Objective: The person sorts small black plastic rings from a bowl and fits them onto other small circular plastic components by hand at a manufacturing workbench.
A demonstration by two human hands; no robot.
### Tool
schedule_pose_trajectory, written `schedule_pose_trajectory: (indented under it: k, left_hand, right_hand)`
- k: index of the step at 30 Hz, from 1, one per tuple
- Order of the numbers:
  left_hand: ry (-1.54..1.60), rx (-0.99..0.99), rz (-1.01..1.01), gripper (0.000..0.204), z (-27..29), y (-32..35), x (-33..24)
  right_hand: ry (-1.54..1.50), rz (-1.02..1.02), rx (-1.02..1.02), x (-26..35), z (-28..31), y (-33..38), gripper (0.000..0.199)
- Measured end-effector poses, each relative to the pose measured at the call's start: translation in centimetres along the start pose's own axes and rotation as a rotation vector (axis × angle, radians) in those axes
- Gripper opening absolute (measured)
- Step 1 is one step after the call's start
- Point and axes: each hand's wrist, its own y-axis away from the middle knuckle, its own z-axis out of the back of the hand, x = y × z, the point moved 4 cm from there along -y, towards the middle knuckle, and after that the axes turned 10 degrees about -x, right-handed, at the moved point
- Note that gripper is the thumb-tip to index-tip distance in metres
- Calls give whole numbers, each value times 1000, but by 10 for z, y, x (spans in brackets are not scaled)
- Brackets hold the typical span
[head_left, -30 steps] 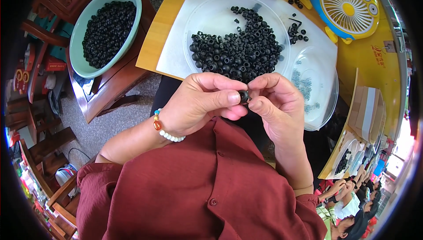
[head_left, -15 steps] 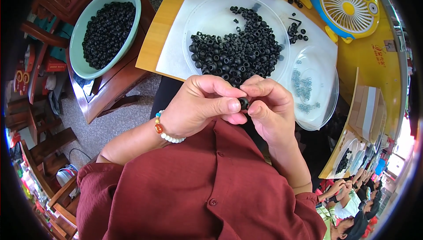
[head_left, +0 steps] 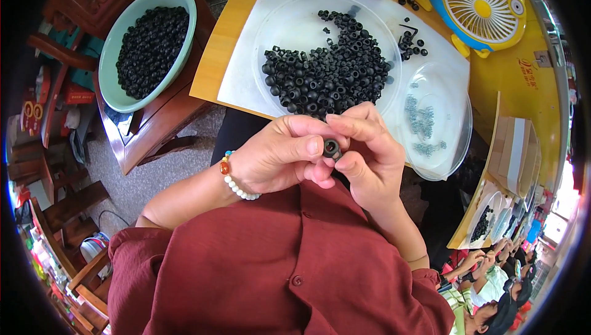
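Note:
A small round black plastic piece (head_left: pixel 331 148) with a hole in its end is held between my two hands, just in front of the near rim of a round clear tray (head_left: pixel 266 92). My left hand (head_left: pixel 274 156) pinches it between thumb and fingers, a beaded bracelet (head_left: pixel 225 167) on that wrist. From the other side, the thumb and fingertips of my right hand (head_left: pixel 372 156) close around the same piece. Behind my hands, the tray holds a heap of black plastic parts (head_left: pixel 332 70), some round with holes, others smaller.
To the right lies a clear dish (head_left: pixel 458 159) with tiny spring-like pieces (head_left: pixel 422 119). A yellow-blue fan (head_left: pixel 483 12), a hex key (head_left: pixel 411 28) and loose black balls (head_left: pixel 418 51) lie beyond. At left stands a pale green basin (head_left: pixel 108 76) of black parts. Other people (head_left: pixel 492 286) sit at far right.
Both hands have shifted slightly left. The black piece has turned, so its hole now faces up toward me, and my right thumb and index finger have moved a little apart.

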Motion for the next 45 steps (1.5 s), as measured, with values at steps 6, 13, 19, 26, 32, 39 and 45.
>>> schedule_pose_trajectory:
  k: [6, 13, 19, 26, 32, 39, 45]
  left_hand:
    - [64, 45, 68, 26, 0, 0, 11]
    - [48, 40, 73, 30, -10, 4, 16]
    - [68, -20, 72, 27, -5, 2, 13]
    - [5, -88, 102, 26, -8, 0, 13]
    - [-244, -164, -81, 34, -8, 1, -7]
    - [-764, -459, -882, 19, 22, 42, -135]
    - [-1243, -1117, -1094, 23, 90, 100, -245]
  right_hand:
    - [217, 162, -40, 20, -5, 0, 36]
    - [327, 400, -46, 28, -7, 0, 28]
    - [306, 344, -22, 26, -7, -6, 28]
    - [275, 247, -60, 26, -1, -3, 26]
    - [276, 243, -55, 23, 0, -7, 30]
    - [651, 8, -234, 2, 75, -10, 22]
    - [833, -249, -511, -22, 196, -1, 14]
